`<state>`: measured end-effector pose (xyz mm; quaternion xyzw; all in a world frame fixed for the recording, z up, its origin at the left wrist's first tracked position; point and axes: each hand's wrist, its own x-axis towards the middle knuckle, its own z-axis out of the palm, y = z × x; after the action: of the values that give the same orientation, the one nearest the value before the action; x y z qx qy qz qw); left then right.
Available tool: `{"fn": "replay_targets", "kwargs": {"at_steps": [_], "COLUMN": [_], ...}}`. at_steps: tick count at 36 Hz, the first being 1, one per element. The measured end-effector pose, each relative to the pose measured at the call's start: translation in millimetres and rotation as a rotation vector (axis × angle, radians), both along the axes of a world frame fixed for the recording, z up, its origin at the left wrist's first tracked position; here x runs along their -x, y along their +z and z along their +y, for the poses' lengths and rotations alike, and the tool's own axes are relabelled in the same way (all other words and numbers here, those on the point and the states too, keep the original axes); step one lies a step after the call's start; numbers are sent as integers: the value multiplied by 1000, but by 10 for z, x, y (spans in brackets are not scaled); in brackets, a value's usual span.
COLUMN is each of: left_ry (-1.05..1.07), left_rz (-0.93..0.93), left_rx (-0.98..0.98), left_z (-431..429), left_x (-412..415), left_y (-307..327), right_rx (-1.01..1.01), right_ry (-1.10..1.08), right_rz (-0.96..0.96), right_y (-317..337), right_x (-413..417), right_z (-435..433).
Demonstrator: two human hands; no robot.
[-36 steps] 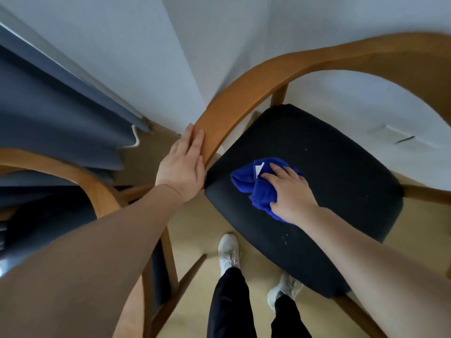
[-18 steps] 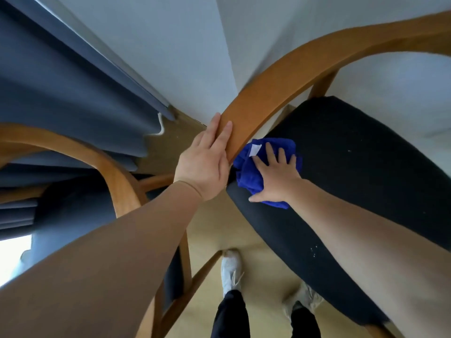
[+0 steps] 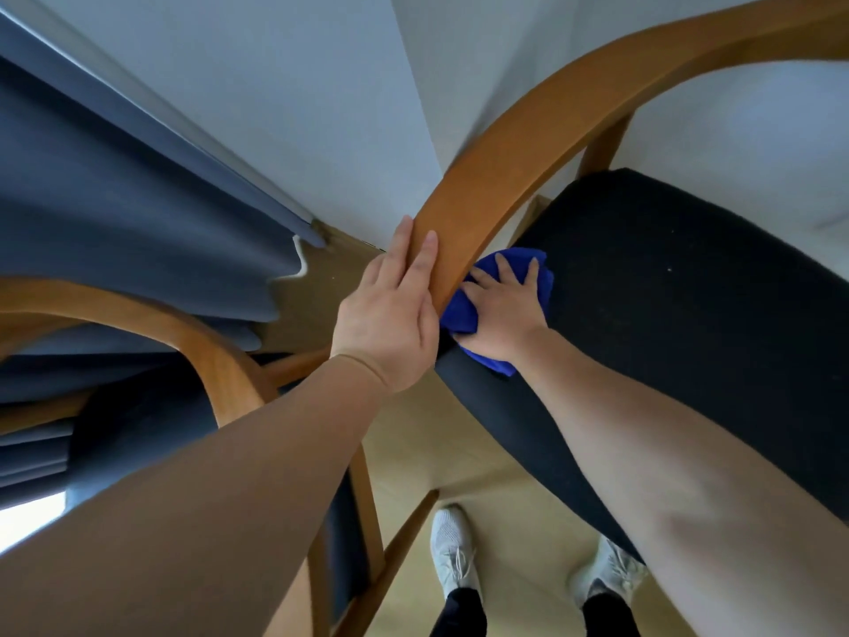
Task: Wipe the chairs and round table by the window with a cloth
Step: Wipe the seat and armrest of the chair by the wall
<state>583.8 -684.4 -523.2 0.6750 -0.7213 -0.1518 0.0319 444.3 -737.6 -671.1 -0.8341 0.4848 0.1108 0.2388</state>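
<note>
Our left hand (image 3: 385, 317) lies on the wooden chair arm (image 3: 505, 154), fingers straight and together, likely to steady it; our right hand (image 3: 505, 312) presses the blue cloth (image 3: 461, 310) on the seat (image 3: 689, 305) at its left edge, fingers spread for a wide rub.

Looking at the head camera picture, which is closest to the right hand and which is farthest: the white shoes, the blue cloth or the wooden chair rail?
1. The blue cloth, pressed under the right hand on the black seat.
2. The wooden chair rail, just left of that hand, beside the cloth.
3. The white shoes, down on the floor, farthest.
</note>
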Motion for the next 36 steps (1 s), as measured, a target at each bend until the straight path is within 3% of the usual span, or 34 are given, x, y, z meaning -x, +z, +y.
{"fn": "replay_targets", "kwargs": {"at_steps": [9, 18, 24, 30, 36], "left_ry": [19, 13, 17, 8, 1], "left_rz": [-32, -18, -17, 2, -10], "left_rx": [-21, -31, -48, -52, -61], "left_z": [-7, -4, -6, -3, -7], "left_x": [30, 16, 16, 1, -6], "left_y": [38, 39, 60, 58, 67], "right_rx": [25, 50, -45, -1, 86], "right_ry": [103, 470, 636, 788, 635], "right_rz": [-108, -132, -51, -124, -152], "right_y": [48, -89, -2, -22, 15], "right_x": [82, 515, 632, 740, 836], "right_z": [750, 1343, 1099, 804, 341]}}
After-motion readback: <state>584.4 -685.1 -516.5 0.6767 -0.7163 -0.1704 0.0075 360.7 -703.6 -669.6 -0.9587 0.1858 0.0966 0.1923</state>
